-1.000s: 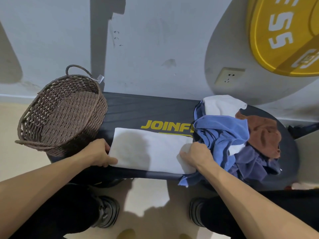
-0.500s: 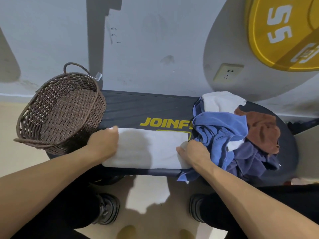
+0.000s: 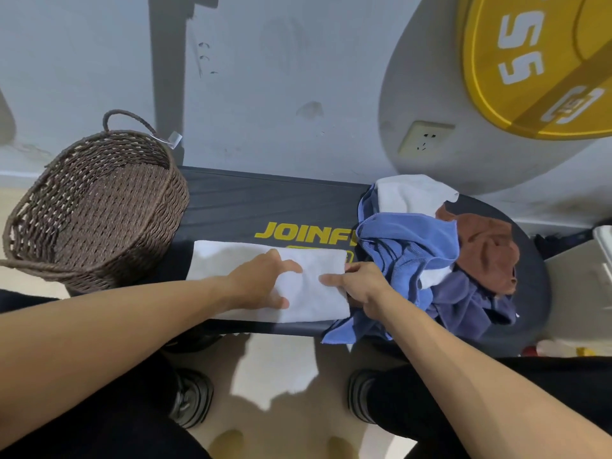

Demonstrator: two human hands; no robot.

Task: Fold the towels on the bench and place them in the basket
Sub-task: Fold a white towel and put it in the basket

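A: The yellow disc (image 3: 543, 61) runs off the top right edge; the bench (image 3: 265, 207) lettering hides under the towel pile (image 3: 414, 246).

B: The right hand (image 3: 361, 283) covers the white towel (image 3: 311, 293) edge.

"JOINF" on bench (image 3: 251, 207); "55" on plate (image 3: 530, 77)

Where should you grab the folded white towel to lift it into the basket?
Probably by its two short ends. The white towel lies flat as a long strip on the bench, so the left hand could slide back to the end beside the basket while the right hand pinches the end by the heap, keeping the fold together.
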